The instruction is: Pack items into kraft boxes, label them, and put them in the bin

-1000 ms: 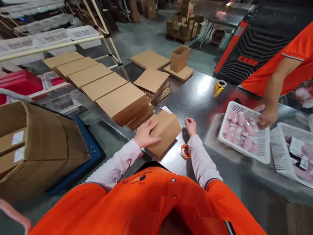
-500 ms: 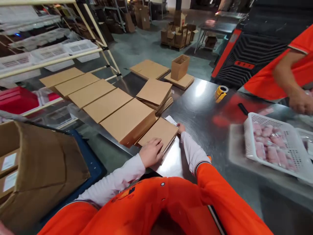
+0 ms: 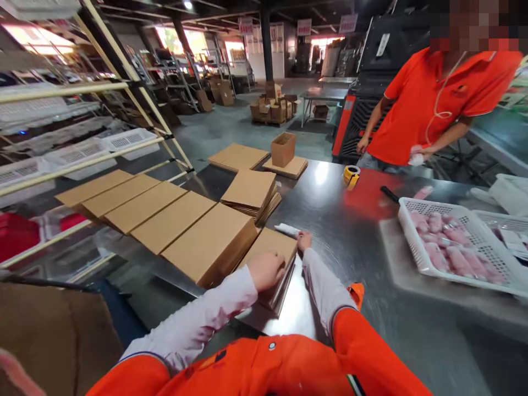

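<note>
My left hand (image 3: 269, 270) lies on top of a small stack of flat cardboard cartons (image 3: 266, 245), its fingers loosely spread over the upper sheet. At the stack's right far corner, my right hand (image 3: 304, 241) is closed at the end of a folded white paper (image 3: 286, 227). The paper sticks out leftward along the stack's far edge. Directly left of my left hand stands a row of closed cardboard boxes (image 3: 210, 236). Behind the paper, flattened cartons (image 3: 249, 190) are piled unevenly.
A yellow tape dispenser (image 3: 351, 176) sits on the steel table (image 3: 363, 247). To the right is a white basket (image 3: 466, 242) of pink wrapped items, beside a black-handled tool (image 3: 389, 193). An open carton (image 3: 283, 149) stands farther back. A co-worker (image 3: 437, 110) stands across the table.
My view has tilted up, bringing the co-worker's upper body into sight. My left hand stays on the carton stack with its fingers drawn in a little. My right hand remains by the white paper.
</note>
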### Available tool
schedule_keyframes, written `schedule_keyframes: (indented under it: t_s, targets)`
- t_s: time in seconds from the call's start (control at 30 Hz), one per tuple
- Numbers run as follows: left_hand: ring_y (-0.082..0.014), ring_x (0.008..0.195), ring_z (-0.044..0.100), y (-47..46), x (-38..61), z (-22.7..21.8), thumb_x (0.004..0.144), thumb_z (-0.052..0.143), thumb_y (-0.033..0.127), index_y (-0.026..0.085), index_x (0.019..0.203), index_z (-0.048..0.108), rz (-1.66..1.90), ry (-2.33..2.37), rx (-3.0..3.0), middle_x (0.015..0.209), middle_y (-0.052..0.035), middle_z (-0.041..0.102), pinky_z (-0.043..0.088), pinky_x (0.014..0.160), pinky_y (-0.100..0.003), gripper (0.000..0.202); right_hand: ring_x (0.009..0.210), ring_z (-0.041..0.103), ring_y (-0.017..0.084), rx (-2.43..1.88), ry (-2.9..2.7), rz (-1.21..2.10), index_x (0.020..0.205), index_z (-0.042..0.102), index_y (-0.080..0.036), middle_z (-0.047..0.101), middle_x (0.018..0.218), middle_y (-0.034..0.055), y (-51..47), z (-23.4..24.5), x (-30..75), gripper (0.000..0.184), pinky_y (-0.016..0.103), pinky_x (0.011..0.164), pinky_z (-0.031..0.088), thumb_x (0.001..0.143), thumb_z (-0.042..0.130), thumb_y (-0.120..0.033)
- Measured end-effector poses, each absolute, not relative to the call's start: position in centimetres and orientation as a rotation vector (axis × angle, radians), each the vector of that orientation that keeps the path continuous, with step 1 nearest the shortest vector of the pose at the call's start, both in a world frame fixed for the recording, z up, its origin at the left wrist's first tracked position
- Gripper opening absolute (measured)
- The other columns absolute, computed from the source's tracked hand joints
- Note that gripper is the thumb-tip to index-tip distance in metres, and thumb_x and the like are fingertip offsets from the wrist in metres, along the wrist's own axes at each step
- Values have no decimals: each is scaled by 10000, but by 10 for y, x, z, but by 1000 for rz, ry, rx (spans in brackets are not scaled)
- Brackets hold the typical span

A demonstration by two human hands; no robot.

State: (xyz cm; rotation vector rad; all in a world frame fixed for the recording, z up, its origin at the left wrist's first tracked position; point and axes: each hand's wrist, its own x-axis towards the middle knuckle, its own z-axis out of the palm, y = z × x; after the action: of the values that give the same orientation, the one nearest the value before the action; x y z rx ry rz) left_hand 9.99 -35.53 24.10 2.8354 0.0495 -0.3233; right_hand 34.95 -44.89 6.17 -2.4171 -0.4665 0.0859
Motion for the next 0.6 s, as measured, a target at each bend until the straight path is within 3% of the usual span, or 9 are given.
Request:
schedule_keyframes:
  t_s: [0.1,0.23,0.33,0.4,0.5,0.6]
  targets:
    - [-279,1164,680,-341,109,245,1028,495,225,185,1271,759,101,-138,2758,1290,-148,689,556,1041,-420,361,1002,657,264,-2339,-453,-18,861,692,-166,696,1044,136,-492,105,355,137,403,969,520,864,584,-251]
    - [-296,1356,549,-344,123,252,1000,511,164,248,1323,759,533,-388,2635,1454,-148,589,472,1168,-484,416,806,625,219,-2108,-730,110,845,701,-205,708,875,50,-586,188,326,198,357,843,523,804,680,-398]
    - [-325,1436,470,-369,127,251,1003,517,181,285,1415,706,485,-618,2546,1558,-149,496,420,1213,-533,465,831,646,225,-1900,-752,354,814,703,-213,709,858,39,-641,241,263,353,355,832,535,749,778,-552]
    - [-309,1416,500,-393,125,246,999,540,201,276,1484,648,346,-773,2460,1574,-153,482,452,1194,-494,502,812,660,222,-1813,-630,409,817,691,-211,704,839,33,-660,258,218,420,361,812,555,729,812,-604]
    - [-236,1173,655,-430,121,239,1028,521,249,231,1385,713,177,-869,2335,1315,-140,668,551,1035,-356,406,753,661,194,-1659,-416,257,929,675,-221,694,824,14,-670,252,163,499,345,772,577,717,838,-643]
    - [-208,922,685,-469,119,237,1052,500,284,201,1127,816,176,-791,2359,943,-106,721,548,871,-303,335,817,694,202,-1429,-280,116,1305,590,-279,727,1009,42,-675,221,120,751,349,772,598,714,830,-675]
